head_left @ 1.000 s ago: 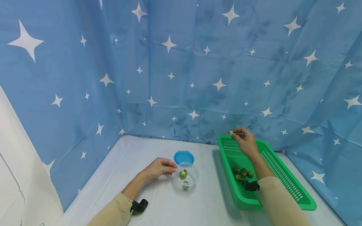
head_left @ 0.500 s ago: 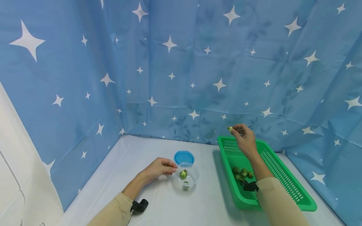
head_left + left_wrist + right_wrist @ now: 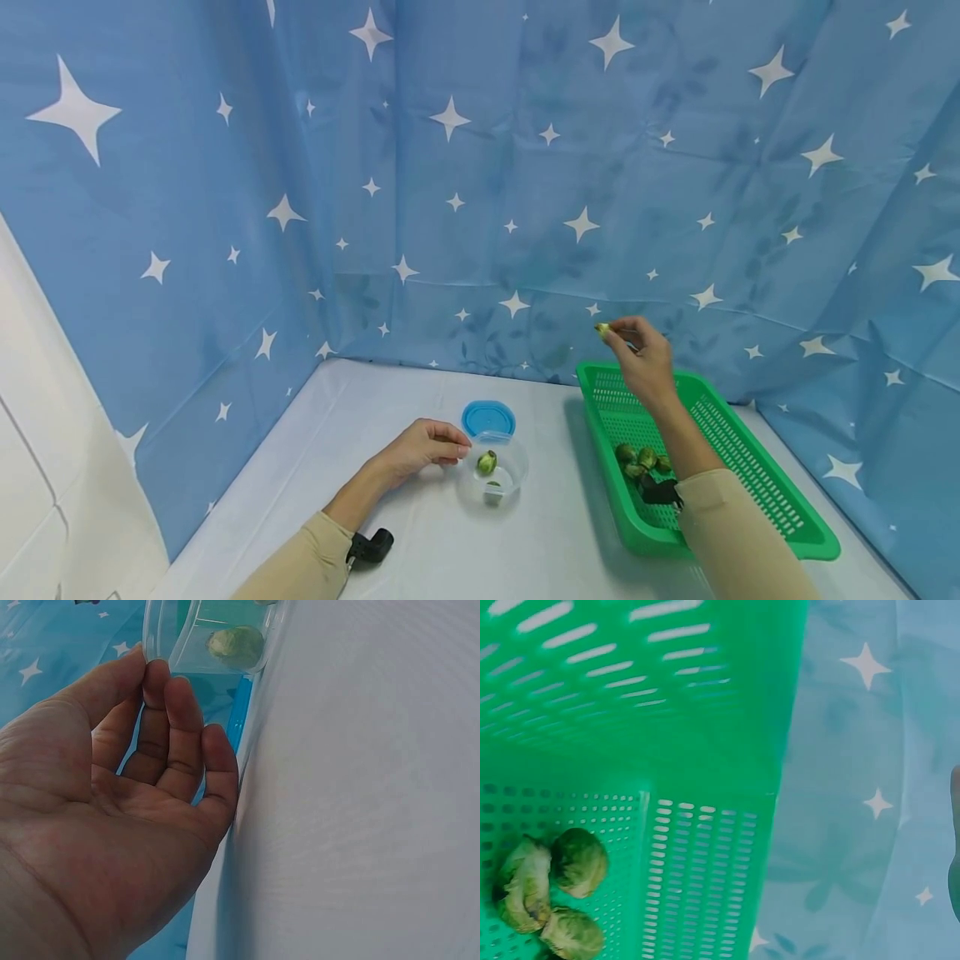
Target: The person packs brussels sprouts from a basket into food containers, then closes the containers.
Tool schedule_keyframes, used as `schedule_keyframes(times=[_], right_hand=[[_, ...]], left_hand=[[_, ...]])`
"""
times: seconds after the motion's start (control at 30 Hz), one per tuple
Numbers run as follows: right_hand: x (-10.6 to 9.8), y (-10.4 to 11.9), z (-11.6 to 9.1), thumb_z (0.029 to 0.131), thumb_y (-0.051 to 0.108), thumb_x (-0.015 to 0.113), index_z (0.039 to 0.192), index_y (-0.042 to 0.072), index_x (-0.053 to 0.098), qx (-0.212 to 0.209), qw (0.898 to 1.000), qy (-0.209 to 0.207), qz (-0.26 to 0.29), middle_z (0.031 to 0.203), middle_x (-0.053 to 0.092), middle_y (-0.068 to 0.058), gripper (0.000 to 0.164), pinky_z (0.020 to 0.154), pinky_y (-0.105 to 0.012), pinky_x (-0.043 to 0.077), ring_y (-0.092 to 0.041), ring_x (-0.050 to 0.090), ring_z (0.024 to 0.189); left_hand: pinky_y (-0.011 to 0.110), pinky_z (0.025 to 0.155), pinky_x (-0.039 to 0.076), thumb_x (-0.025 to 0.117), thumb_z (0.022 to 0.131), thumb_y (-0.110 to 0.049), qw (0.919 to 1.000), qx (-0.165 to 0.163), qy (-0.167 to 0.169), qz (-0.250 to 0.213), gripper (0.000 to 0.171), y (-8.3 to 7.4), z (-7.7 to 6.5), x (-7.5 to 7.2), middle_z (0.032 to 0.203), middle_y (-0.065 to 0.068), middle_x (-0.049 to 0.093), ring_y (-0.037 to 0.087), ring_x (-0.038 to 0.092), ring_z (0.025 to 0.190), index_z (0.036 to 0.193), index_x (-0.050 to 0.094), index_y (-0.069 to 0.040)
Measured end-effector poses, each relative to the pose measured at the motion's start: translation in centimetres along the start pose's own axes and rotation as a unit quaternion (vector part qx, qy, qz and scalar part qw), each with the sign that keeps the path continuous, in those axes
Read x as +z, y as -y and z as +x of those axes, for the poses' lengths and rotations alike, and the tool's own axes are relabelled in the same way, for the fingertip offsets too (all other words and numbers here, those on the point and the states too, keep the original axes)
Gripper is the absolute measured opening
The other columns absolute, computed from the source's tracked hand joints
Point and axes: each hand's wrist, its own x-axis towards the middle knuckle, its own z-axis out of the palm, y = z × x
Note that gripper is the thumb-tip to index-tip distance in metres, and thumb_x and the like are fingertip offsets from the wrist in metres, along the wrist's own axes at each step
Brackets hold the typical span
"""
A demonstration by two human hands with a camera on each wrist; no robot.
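A Brussels sprout [image 3: 602,330] is pinched between the thumb and fingertips of my right hand [image 3: 647,360], raised above the far end of the green basket [image 3: 757,487]. Only a sliver of that hand shows in the right wrist view. My left hand [image 3: 422,446] pinches the rim of a small clear plastic container [image 3: 517,467]; in the left wrist view, thumb and index finger [image 3: 156,679] meet at its edge. Inside the container lie a Brussels sprout [image 3: 487,462] and another, partly seen low by the near wall. Several more sprouts [image 3: 577,862] lie on the basket's floor.
A blue lid [image 3: 488,417] lies on the white table [image 3: 405,533] just behind the container. Star-patterned blue curtains [image 3: 480,208] hang behind the table and along both sides. The basket's tall slotted walls stand around the right forearm.
My right hand has risen and shifted slightly left with the Brussels sprout, away from the basket. The left hand and the container have stayed in place.
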Motion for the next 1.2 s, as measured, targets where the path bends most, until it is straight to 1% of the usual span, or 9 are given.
schedule_keyframes(times=[0.1, 0.23, 0.27, 0.33, 0.47, 0.67, 0.9, 1.07, 1.2], right_hand=[[0.2, 1.1, 0.1, 0.102, 0.0, 0.063, 0.12, -0.011, 0.063, -0.017, 1.0, 0.0, 0.01, 0.118, 0.067, -0.028, 0.021, 0.085, -0.008, 0.053, 0.003, 0.066, 0.099], [0.4, 4.3, 0.1, 0.1, -0.007, 0.063, 0.118, -0.016, 0.062, -0.041, 0.999, 0.008, 0.026, 0.116, 0.065, -0.031, 0.02, 0.085, -0.011, 0.055, -0.008, 0.07, 0.1], [0.5, 4.5, 0.2, 0.099, -0.008, 0.063, 0.118, -0.016, 0.062, -0.046, 0.998, 0.009, 0.03, 0.116, 0.065, -0.032, 0.02, 0.086, -0.011, 0.055, -0.008, 0.07, 0.1], [0.7, 4.6, 0.3, 0.099, -0.007, 0.064, 0.118, -0.015, 0.062, -0.051, 0.998, 0.013, 0.041, 0.116, 0.065, -0.032, 0.021, 0.086, -0.012, 0.055, -0.006, 0.069, 0.099], [1.4, 3.7, 0.6, 0.099, -0.006, 0.065, 0.119, -0.012, 0.063, -0.054, 0.996, 0.018, 0.066, 0.115, 0.065, -0.031, 0.021, 0.085, -0.012, 0.055, 0.001, 0.068, 0.098], [2.1, 5.1, 0.5, 0.099, -0.006, 0.065, 0.118, -0.012, 0.063, -0.07, 0.993, 0.034, 0.091, 0.116, 0.064, -0.031, 0.02, 0.086, -0.015, 0.057, 0.0, 0.069, 0.098], [2.9, 6.0, 0.1, 0.099, -0.005, 0.065, 0.117, -0.009, 0.065, -0.078, 0.992, 0.036, 0.09, 0.114, 0.067, -0.028, 0.018, 0.086, -0.015, 0.057, 0.001, 0.069, 0.1], [3.6, 6.6, -0.1, 0.098, -0.008, 0.065, 0.115, -0.011, 0.064, -0.087, 0.988, 0.044, 0.117, 0.112, 0.066, -0.029, 0.017, 0.086, -0.02, 0.059, -0.001, 0.07, 0.1], [4.1, 7.1, -0.3, 0.098, -0.009, 0.064, 0.114, -0.011, 0.064, -0.09, 0.985, 0.051, 0.136, 0.111, 0.066, -0.029, 0.016, 0.086, -0.021, 0.059, -0.004, 0.071, 0.099]], left_hand=[[0.031, 0.078, 0.056, 0.078, 0.094, -0.022, 1.0, -0.001, 0.0, -0.005, 0.031, 0.1, 0.0, 0.0, 0.098, -0.001, 0.077, 0.013, 0.068, 0.085, 0.114, 0.075, 0.002], [0.031, 0.077, 0.056, 0.078, 0.095, -0.021, 1.0, 0.003, 0.0, -0.002, 0.031, 0.0, -0.1, 0.0, 0.097, -0.001, 0.077, 0.013, 0.068, 0.084, 0.113, 0.075, 0.004], [0.031, 0.077, 0.056, 0.077, 0.095, -0.021, 1.0, 0.003, 0.0, -0.002, 0.031, -0.1, -0.1, 0.0, 0.097, -0.001, 0.077, 0.013, 0.068, 0.084, 0.113, 0.075, 0.004], [0.031, 0.076, 0.055, 0.078, 0.095, -0.021, 1.0, 0.002, -0.001, -0.001, 0.031, -0.2, -0.1, 0.1, 0.095, -0.002, 0.076, 0.013, 0.066, 0.082, 0.113, 0.075, 0.004], [0.031, 0.073, 0.053, 0.079, 0.094, -0.021, 1.0, -0.002, 0.0, -0.003, 0.033, -0.1, 0.0, 0.0, 0.092, -0.003, 0.076, 0.013, 0.064, 0.079, 0.114, 0.074, 0.005], [0.03, 0.073, 0.053, 0.08, 0.093, -0.022, 1.0, -0.003, 0.001, -0.005, 0.037, 0.0, -0.1, 0.0, 0.093, -0.002, 0.076, 0.014, 0.064, 0.079, 0.115, 0.073, 0.007], [0.03, 0.074, 0.054, 0.078, 0.095, -0.022, 1.0, 0.0, 0.006, -0.001, 0.034, 0.0, -0.1, 0.1, 0.094, -0.003, 0.075, 0.013, 0.065, 0.081, 0.115, 0.074, 0.005], [0.031, 0.077, 0.055, 0.078, 0.095, -0.021, 1.0, 0.0, 0.003, -0.001, 0.033, -0.1, -0.1, 0.0, 0.096, -0.002, 0.076, 0.011, 0.066, 0.082, 0.115, 0.074, 0.006], [0.031, 0.076, 0.055, 0.078, 0.095, -0.021, 1.0, 0.003, 0.003, -0.001, 0.036, -0.1, -0.1, 0.0, 0.095, -0.002, 0.076, 0.013, 0.066, 0.081, 0.116, 0.072, 0.008]])
